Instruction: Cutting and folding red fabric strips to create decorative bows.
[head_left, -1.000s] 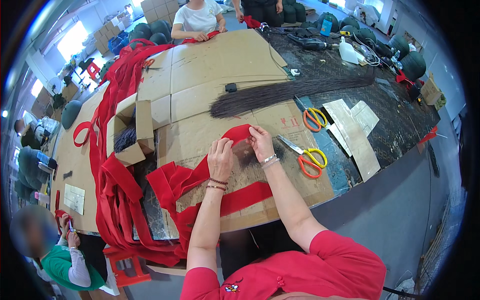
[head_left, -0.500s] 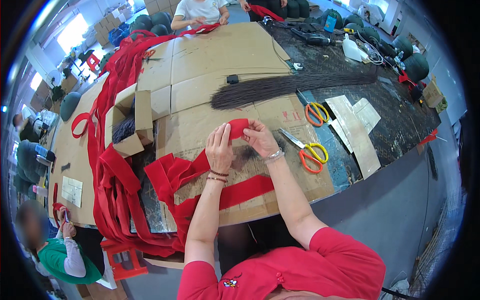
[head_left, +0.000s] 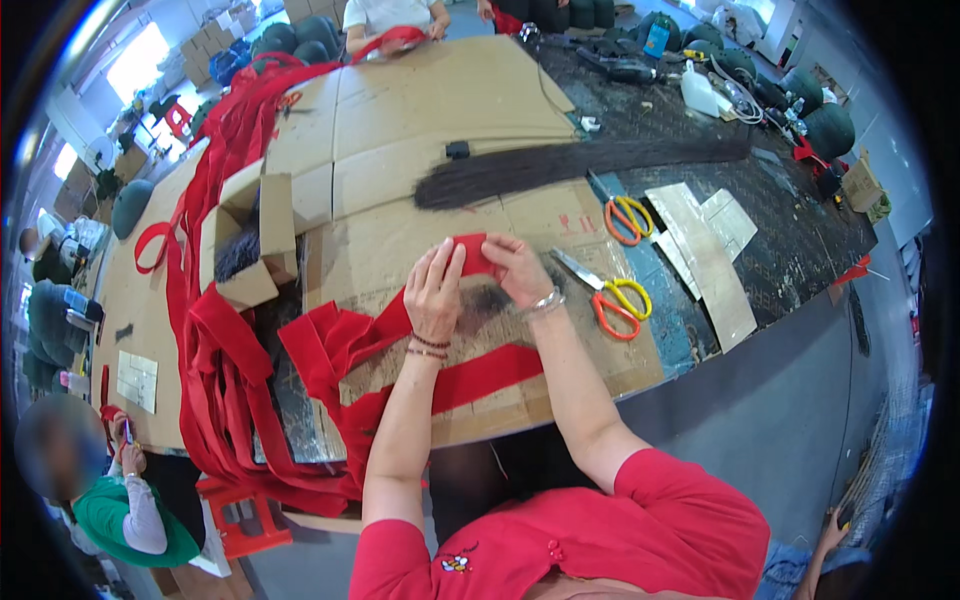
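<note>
Both my hands hold the end of a red velvet ribbon [head_left: 469, 254] above the cardboard-covered table. My left hand [head_left: 434, 294] is closed on it, fingers together and lying over the fabric. My right hand [head_left: 515, 268] pinches the ribbon's other side between thumb and fingers. From my left hand the ribbon runs down toward a loose folded heap [head_left: 330, 345] of the same red ribbon. Another length of ribbon [head_left: 490, 378] lies across the table's near edge, under my forearms. To the right of my right hand lie scissors with orange and yellow handles [head_left: 618, 308].
A second pair of scissors [head_left: 628, 220] lies farther back. Behind my hands stretches a bundle of dark thin wires [head_left: 580, 168]. An open cardboard box [head_left: 279, 228] stands at left beside long red ribbons [head_left: 187, 265]. Pale flat pieces [head_left: 708, 262] lie at right. Co-workers [head_left: 140, 520] handle red ribbon nearby.
The view has shifted slightly. My right hand has turned a little over the ribbon, and the piece between my hands looks flatter. A person's arm now shows at the lower right.
</note>
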